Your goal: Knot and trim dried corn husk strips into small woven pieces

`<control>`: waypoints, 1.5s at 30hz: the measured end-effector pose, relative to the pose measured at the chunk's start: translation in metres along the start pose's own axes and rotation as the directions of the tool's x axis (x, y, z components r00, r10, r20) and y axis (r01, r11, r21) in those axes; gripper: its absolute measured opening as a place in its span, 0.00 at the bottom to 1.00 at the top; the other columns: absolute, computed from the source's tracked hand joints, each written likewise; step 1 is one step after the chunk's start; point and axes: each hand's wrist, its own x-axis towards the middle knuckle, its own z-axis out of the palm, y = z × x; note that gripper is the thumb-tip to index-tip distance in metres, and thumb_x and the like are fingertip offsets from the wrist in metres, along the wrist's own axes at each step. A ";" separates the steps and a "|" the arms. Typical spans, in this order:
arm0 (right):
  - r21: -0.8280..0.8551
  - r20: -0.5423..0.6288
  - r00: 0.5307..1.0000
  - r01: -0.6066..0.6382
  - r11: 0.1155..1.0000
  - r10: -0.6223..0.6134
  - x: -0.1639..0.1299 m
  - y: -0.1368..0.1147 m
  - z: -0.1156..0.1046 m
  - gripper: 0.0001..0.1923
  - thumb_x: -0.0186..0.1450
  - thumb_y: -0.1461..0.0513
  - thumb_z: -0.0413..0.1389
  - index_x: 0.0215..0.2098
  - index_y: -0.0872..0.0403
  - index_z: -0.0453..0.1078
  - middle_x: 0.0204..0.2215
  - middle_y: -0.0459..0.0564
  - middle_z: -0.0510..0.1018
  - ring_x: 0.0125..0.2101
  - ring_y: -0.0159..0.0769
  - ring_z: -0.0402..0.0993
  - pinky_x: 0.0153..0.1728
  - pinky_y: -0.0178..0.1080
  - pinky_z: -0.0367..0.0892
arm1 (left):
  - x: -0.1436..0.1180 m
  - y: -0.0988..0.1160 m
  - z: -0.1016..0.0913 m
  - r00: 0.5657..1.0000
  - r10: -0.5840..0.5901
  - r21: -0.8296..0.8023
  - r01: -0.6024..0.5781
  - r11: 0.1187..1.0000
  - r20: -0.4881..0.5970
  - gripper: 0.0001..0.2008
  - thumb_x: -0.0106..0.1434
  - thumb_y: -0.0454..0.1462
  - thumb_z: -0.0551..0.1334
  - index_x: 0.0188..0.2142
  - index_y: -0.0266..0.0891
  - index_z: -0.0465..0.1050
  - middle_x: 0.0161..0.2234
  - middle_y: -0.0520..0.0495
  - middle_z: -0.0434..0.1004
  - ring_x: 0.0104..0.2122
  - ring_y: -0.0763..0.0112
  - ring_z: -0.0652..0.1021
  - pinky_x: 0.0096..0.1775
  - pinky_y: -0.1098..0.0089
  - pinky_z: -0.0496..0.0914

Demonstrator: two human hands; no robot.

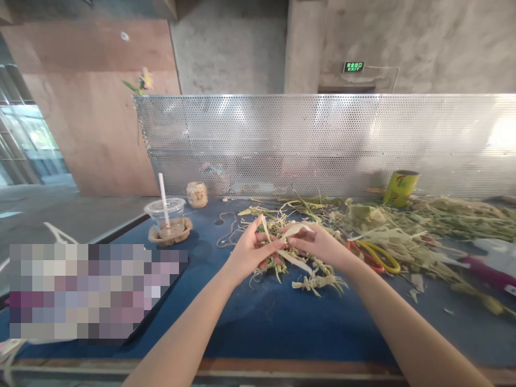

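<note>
Braid (321, 282) of dry-looking husk sits right under both hands in the head view, its knotted, frayed end poking out below the right hand (316, 243). Left hand (252, 251) and right are both pinching pale flat strips (299, 262) over the top of the braid, fingertips nearly meeting; can't tell which strand each one's got.

Decent bare blue tabletop (258, 328) between the braid and the brown near edge (258, 366). More room left of the braid, just a thin cord (231, 231) before a clear plastic cup (173, 215) in a molded holder (181, 235).

Right of the braid it's tighter: smooth orange and yellow loops (387, 258), then a stringy, tangled husk heap (429, 252). Behind the braid, a shiny perforated metal screen (258, 140).
</note>
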 end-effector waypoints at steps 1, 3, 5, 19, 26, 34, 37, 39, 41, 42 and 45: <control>0.005 -0.033 0.999 0.015 1.000 -0.014 0.001 0.000 0.003 0.13 0.56 0.57 0.56 0.37 0.55 0.69 0.29 0.49 0.75 0.29 0.32 0.71 0.29 0.34 0.64 | 0.000 -0.001 0.000 1.000 -0.001 0.005 0.001 1.000 -0.001 0.46 0.53 0.38 0.63 0.61 0.36 0.32 0.32 0.44 0.71 0.23 0.72 0.73 0.16 0.77 0.57; 0.007 -0.087 0.995 0.048 0.999 -0.047 0.002 0.000 0.008 0.12 0.54 0.57 0.58 0.34 0.55 0.71 0.30 0.49 0.76 0.32 0.34 0.72 0.34 0.36 0.65 | 0.001 -0.002 0.000 1.000 0.004 0.016 -0.004 1.000 -0.010 0.45 0.54 0.38 0.63 0.61 0.36 0.33 0.33 0.43 0.70 0.24 0.72 0.73 0.16 0.77 0.57; -0.035 -0.128 0.988 0.087 0.996 -0.090 0.002 -0.001 0.012 0.09 0.53 0.58 0.58 0.31 0.55 0.73 0.30 0.49 0.77 0.32 0.35 0.72 0.35 0.37 0.65 | 0.002 -0.004 -0.001 1.000 0.008 0.028 -0.007 1.000 -0.022 0.44 0.54 0.38 0.63 0.61 0.37 0.34 0.34 0.43 0.70 0.25 0.72 0.74 0.16 0.77 0.58; -0.249 -0.281 0.938 0.131 0.960 -0.201 -0.002 0.000 0.011 0.08 0.56 0.61 0.54 0.25 0.55 0.74 0.21 0.46 0.74 0.26 0.32 0.68 0.30 0.34 0.62 | 0.002 -0.006 0.000 0.998 -0.007 0.078 0.002 0.997 0.061 0.48 0.53 0.37 0.64 0.61 0.36 0.29 0.30 0.47 0.70 0.24 0.73 0.72 0.20 0.74 0.66; 0.151 -0.315 0.949 0.027 0.988 0.022 0.005 0.011 0.013 0.13 0.52 0.54 0.58 0.21 0.57 0.69 0.14 0.42 0.63 0.17 0.25 0.56 0.19 0.32 0.52 | 0.002 -0.006 -0.001 0.999 0.013 0.006 -0.014 1.000 0.032 0.47 0.57 0.41 0.59 0.60 0.39 0.19 0.40 0.36 0.74 0.30 0.63 0.77 0.18 0.74 0.68; 0.470 -0.060 0.997 -0.008 0.883 0.041 0.004 0.012 0.028 0.16 0.50 0.55 0.61 0.34 0.53 0.65 0.19 0.40 0.63 0.18 0.23 0.55 0.18 0.30 0.52 | -0.001 -0.004 0.003 0.975 0.219 0.041 -0.217 0.975 -0.043 0.47 0.61 0.41 0.55 0.54 0.51 0.08 0.53 0.37 0.65 0.23 0.71 0.77 0.13 0.78 0.66; 0.508 0.008 1.000 0.003 0.862 -0.008 0.004 0.014 0.033 0.18 0.51 0.55 0.60 0.38 0.53 0.66 0.19 0.39 0.62 0.18 0.22 0.54 0.18 0.29 0.51 | -0.003 -0.003 0.006 0.968 0.247 0.064 -0.243 0.968 -0.054 0.45 0.62 0.40 0.54 0.54 0.51 0.08 0.53 0.35 0.64 0.18 0.76 0.75 0.13 0.78 0.65; 0.509 0.042 0.999 0.001 0.861 -0.026 0.004 0.016 0.035 0.20 0.53 0.55 0.60 0.42 0.53 0.65 0.19 0.39 0.62 0.18 0.22 0.55 0.19 0.29 0.51 | -0.003 -0.004 0.006 0.960 0.276 0.073 -0.273 0.959 -0.042 0.44 0.63 0.41 0.52 0.54 0.53 0.07 0.54 0.35 0.62 0.18 0.75 0.75 0.12 0.78 0.65; 0.459 0.081 0.996 -0.007 0.888 -0.034 0.005 0.019 0.035 0.21 0.54 0.55 0.59 0.43 0.53 0.64 0.18 0.39 0.62 0.18 0.23 0.56 0.18 0.30 0.51 | -0.003 -0.007 0.007 0.957 0.290 0.100 -0.286 0.953 -0.027 0.42 0.63 0.41 0.51 0.54 0.54 0.07 0.55 0.35 0.62 0.18 0.75 0.75 0.12 0.77 0.64; 0.413 0.084 0.996 -0.002 0.911 -0.036 0.005 0.019 0.035 0.20 0.54 0.54 0.58 0.43 0.54 0.64 0.17 0.39 0.62 0.17 0.23 0.55 0.18 0.30 0.50 | -0.003 -0.008 0.007 0.958 0.287 0.118 -0.283 0.952 -0.017 0.42 0.63 0.41 0.50 0.54 0.53 0.07 0.54 0.35 0.62 0.18 0.75 0.75 0.12 0.77 0.64; 0.267 0.055 0.997 0.040 0.963 -0.057 0.007 0.020 0.035 0.17 0.55 0.52 0.56 0.37 0.55 0.64 0.14 0.39 0.62 0.15 0.24 0.55 0.17 0.31 0.49 | -0.004 -0.009 0.009 0.966 0.260 0.171 -0.259 0.951 0.018 0.42 0.63 0.42 0.50 0.55 0.51 0.08 0.53 0.36 0.64 0.19 0.74 0.75 0.13 0.77 0.64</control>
